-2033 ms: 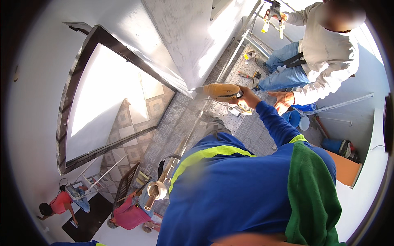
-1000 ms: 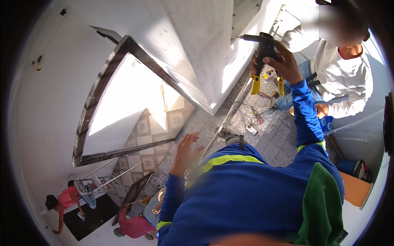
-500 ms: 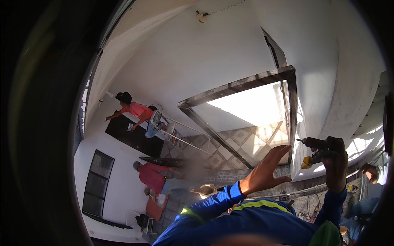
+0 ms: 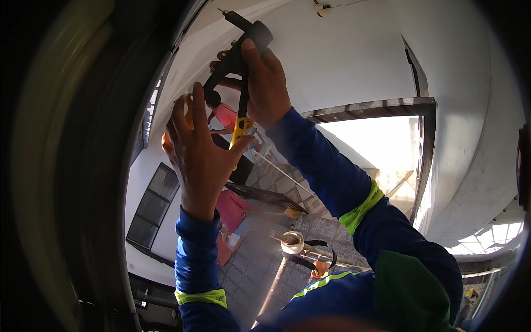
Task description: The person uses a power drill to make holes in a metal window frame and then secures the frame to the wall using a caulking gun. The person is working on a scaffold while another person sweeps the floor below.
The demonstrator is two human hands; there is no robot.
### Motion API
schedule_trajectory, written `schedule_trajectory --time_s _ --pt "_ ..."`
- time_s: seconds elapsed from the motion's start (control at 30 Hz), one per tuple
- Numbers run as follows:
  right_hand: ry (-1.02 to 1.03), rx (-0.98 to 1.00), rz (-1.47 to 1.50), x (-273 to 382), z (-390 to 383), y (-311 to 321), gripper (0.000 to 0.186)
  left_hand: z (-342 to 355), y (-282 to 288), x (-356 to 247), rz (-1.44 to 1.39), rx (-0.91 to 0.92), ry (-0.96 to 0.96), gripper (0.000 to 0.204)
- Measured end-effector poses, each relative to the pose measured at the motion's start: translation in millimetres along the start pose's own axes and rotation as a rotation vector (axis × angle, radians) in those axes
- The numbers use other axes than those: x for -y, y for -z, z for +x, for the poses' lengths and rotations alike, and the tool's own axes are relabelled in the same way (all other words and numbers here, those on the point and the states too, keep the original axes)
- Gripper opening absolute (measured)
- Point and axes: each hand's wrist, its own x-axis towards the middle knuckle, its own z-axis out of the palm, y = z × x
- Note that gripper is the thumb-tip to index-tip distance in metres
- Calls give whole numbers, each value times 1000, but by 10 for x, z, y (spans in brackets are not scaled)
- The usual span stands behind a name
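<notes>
Raised high at the upper left is a black hand riveter (image 4: 257, 34) with two yellow-ended handles. Its thin nose points up and left. My right hand (image 4: 268, 86) is closed round the riveter's body. Spread across the handles is my left hand (image 4: 202, 149), with its fingers and thumb apart. The index finger overlaps one handle, and the thumb crosses the yellow end of the other handle (image 4: 241, 128). Whether the left fingers press on the handles is hard to see. Both hands stand well above the floor.
A dark metal frame (image 4: 426, 160) stands at the right before a bright doorway. Behind my hands are a person in a pink shirt (image 4: 225, 114) and another in a red shirt (image 4: 232, 210). A white bucket (image 4: 292, 243) is below me; a dark window (image 4: 155, 205) is on the left wall.
My right hand has carried the riveter from the right up to the upper left. The riveter's handles have swung apart. My left hand has moved left and up to them. The view has shifted.
</notes>
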Motion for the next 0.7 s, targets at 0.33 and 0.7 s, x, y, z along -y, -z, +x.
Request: schedule_trajectory --time_s 0.33,0.7 --pt "-33 -11 128 -138 265 -203 38 203 250 189 265 23 -74 119" --pt "-131 14 194 -25 322 -234 41 231 452 -13 388 42 -56 108"
